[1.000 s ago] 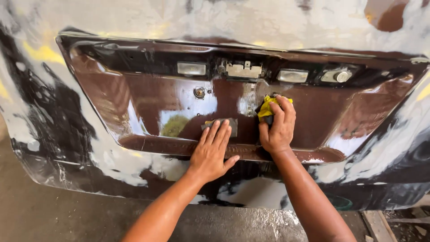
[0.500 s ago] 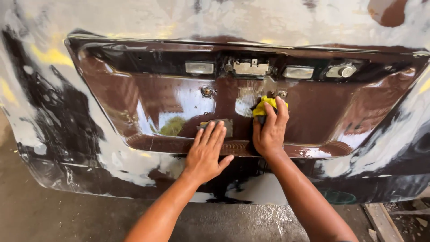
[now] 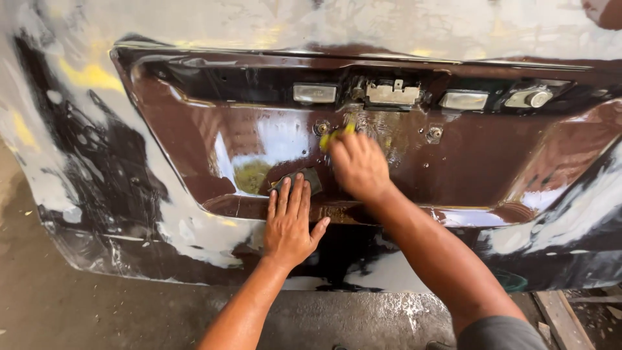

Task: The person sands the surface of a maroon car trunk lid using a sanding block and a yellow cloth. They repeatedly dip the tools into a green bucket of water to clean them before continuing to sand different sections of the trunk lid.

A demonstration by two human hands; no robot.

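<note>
The right hand (image 3: 358,165) is closed around a small yellow pad (image 3: 334,137), of which only a strip shows past the fingertips. The hand is blurred. It presses the pad against the wet brown surface of the recess (image 3: 453,162) in a car panel (image 3: 389,32), just below the centre latch (image 3: 391,94) and beside a small round bolt (image 3: 321,128).

The left hand (image 3: 289,223) lies flat and open, fingers spread and pointing up, on the lower ledge of the recess. Its fingertips touch a dark grey square sheet (image 3: 310,179) that lies against the brown surface. The hand grips nothing.

Above both hands, along the upper edge of the recess, two rectangular lamps sit on either side of the latch: the left lamp (image 3: 314,93) and the right lamp (image 3: 462,100). Further right is a round lock cylinder (image 3: 533,98). A second bolt (image 3: 433,133) sits below the right lamp.

Around the recess, the panel shows patches of grey-white filler, dark paint and yellow spots. The brown surface is glossy and reflects light.

Below the panel is a wet concrete floor (image 3: 97,311). A wooden board (image 3: 564,317) lies at the lower right.
</note>
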